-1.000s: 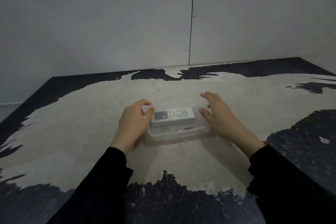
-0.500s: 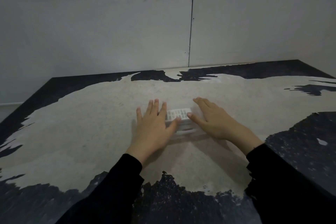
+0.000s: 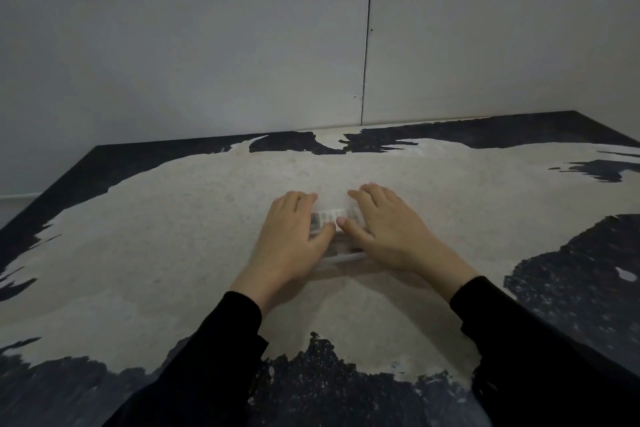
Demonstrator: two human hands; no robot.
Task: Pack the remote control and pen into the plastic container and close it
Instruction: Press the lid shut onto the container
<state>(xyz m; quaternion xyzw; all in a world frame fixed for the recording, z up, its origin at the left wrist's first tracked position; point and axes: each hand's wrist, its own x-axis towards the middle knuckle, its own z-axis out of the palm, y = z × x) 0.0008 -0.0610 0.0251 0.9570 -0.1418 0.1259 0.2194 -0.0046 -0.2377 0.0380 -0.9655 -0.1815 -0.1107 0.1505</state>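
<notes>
Both hands are down flat on the container [image 3: 341, 255], which sits mid-worktop [image 3: 173, 236] right in front of the person. The left hand [image 3: 289, 239] lies spread over its left half, fingers reaching past the far edge, thumb angled in towards the middle. The right hand [image 3: 388, 236] covers the right half the same way, palm down, fingers extended, its thumb tip almost meeting the left thumb. Neither hand is pinching anything; they look to be pressing.

Between the two thumbs a strip of the remote [image 3: 330, 217] shows, pale with rows of buttons, apparently seen through clear plastic. Closer to the person a bit of the container's near edge peeks out below the palms. There is a faint reddish mark in there that may be the pen, but I can't tell for sure; most of the box is hidden under the hands.

From where I stand, the packing looks done and this is the closing step: the lid seems to be on and is being pushed down. Whether it has latched all round, I can't see.

What it calls for next is even downward pressure along the edges and corners, so that the lid seats without tilting or springing up on one side. The box is light and the worktop smooth, so a sideways push could skid it. Then the hands lift off.
</notes>
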